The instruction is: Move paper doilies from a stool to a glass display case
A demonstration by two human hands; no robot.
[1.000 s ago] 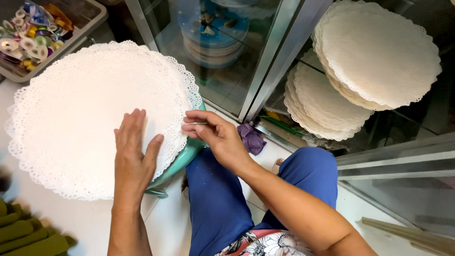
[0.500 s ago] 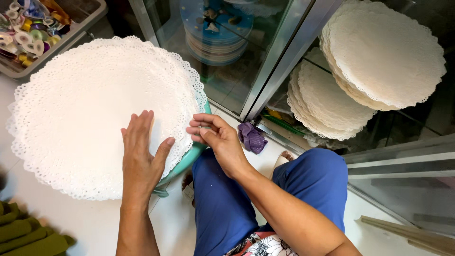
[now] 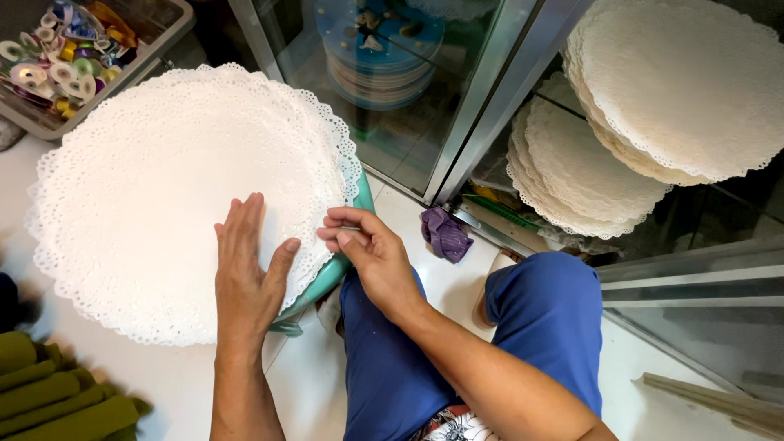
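Note:
A large round white paper doily (image 3: 163,180) with a lacy edge lies on a teal round stool or board (image 3: 336,269) that shows under its right rim. My left hand (image 3: 245,269) presses flat on the doily's near right part, fingers spread. My right hand (image 3: 363,245) pinches the doily's right edge between thumb and fingers. My knees in blue trousers (image 3: 539,318) are below the hands.
A grey tray of coloured ribbon rolls (image 3: 69,57) sits at the top left. Stacks of white doilies (image 3: 678,82) and blue round boards (image 3: 380,41) stand inside a glass cabinet. A purple cloth (image 3: 445,233) lies on the floor. Green folded fabric (image 3: 57,392) is bottom left.
The view has shifted slightly, so the doily and hands sit a little lower and to the right. My hands keep the same hold on the doily.

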